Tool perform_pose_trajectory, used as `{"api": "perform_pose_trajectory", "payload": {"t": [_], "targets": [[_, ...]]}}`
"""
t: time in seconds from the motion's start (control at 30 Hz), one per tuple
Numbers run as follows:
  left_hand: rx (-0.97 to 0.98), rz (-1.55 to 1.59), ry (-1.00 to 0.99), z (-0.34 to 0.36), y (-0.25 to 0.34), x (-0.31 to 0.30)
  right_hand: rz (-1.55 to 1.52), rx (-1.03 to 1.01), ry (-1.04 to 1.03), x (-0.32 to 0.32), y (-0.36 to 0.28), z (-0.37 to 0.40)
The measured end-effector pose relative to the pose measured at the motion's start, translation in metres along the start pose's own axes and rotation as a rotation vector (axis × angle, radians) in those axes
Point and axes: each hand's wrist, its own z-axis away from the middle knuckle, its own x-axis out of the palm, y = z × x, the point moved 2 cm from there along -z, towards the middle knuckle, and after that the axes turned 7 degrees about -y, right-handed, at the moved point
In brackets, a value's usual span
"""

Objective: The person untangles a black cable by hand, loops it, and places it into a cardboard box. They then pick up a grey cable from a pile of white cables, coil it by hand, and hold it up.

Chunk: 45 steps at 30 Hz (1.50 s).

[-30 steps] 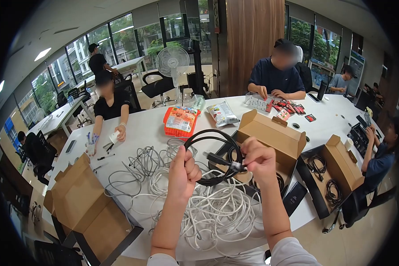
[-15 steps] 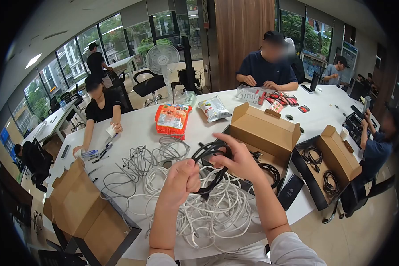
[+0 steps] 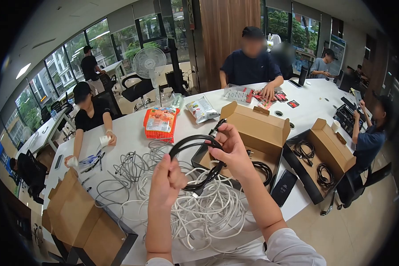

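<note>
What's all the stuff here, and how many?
Table: 1, white, centre
Held cable: 1, black, front centre
Loose cables: many, white and grey, tabletop
Cardboard boxes: 3, brown and black, front
Cable coils: 3+, black, inside boxes
Phone: 1+, dark, front right
Package: 1, orange, middle
Snack bag: 1, silvery white, middle
Pens: several, blue and black, left
Cups: 2+, white, left
Packets: several, red, far side
Fan: 1, white, behind table
Chairs: several, black, around
People: 5+, mostly dark clothes, around
Left hand: 1, bare, on held cable
Right hand: 1, bare, on held cable
</note>
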Motion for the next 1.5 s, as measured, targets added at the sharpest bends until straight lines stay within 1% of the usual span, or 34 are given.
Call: {"api": "perform_pose_trajectory", "payload": {"t": [0.03,0.1,0.2,0.27,0.3,0.4,0.43,0.47,0.57,0.7,0.8,0.83,0.93,0.97,1.07,1.17,1.27,1.3,1.33,1.4,1.5], "targets": [[-0.009,0.054,0.026,-0.003,0.002,-0.004,-0.087,-0.057,-0.017,0.000,0.002,0.000],[-0.023,0.109,0.078,-0.008,0.003,-0.007,-0.114,-0.030,0.037,0.000,0.002,0.000],[-0.025,0.165,0.075,-0.011,-0.002,-0.013,-0.179,-0.028,0.131,-0.002,0.009,-0.001],[-0.024,0.158,0.115,-0.011,-0.002,-0.010,-0.239,-0.046,0.211,-0.003,0.015,-0.002],[-0.019,0.150,0.141,-0.011,-0.001,-0.010,-0.244,-0.024,0.264,-0.004,0.017,-0.002],[-0.009,0.184,0.111,-0.014,-0.005,-0.011,-0.190,-0.115,0.362,0.001,0.019,-0.003],[-0.012,0.196,0.104,-0.015,-0.009,-0.012,-0.146,-0.156,0.409,0.002,0.018,-0.003],[-0.010,0.200,0.103,-0.015,-0.010,-0.011,-0.114,-0.220,0.412,0.001,0.018,-0.002],[-0.013,0.210,0.102,-0.015,-0.014,-0.005,0.019,-0.409,0.382,-0.003,0.021,0.000],[-0.022,0.224,0.106,-0.013,-0.013,-0.003,0.362,-0.495,0.432,0.005,0.018,0.008],[-0.030,0.246,0.088,-0.010,-0.008,-0.002,0.581,-0.669,0.374,0.010,0.016,0.010],[-0.041,0.255,0.089,-0.009,-0.006,-0.002,0.752,-0.714,0.376,0.008,0.013,0.011],[-0.037,0.272,0.055,-0.008,-0.002,-0.006,1.124,-0.803,0.248,0.014,-0.006,0.013],[-0.031,0.277,0.036,-0.008,-0.001,-0.007,1.102,-0.775,0.221,0.013,-0.007,0.012],[-0.037,0.316,0.002,-0.008,0.001,-0.013,0.562,-0.477,0.221,0.015,-0.004,0.011],[-0.050,0.303,0.031,-0.006,0.006,-0.014,0.439,-0.546,-0.019,0.015,-0.009,0.004],[-0.023,0.335,0.027,-0.007,0.006,-0.016,0.313,-0.305,-0.160,0.010,0.002,0.006],[-0.013,0.337,0.049,-0.008,0.005,-0.019,0.316,-0.247,-0.204,0.017,-0.001,0.005],[-0.002,0.339,0.072,-0.010,0.005,-0.022,0.346,-0.230,-0.222,0.025,-0.004,0.005],[0.007,0.338,0.100,-0.011,0.006,-0.024,0.506,-0.186,-0.181,0.026,-0.005,0.004],[-0.004,0.349,0.108,-0.010,0.005,-0.022,0.624,-0.139,-0.214,0.023,-0.007,0.001]]}}
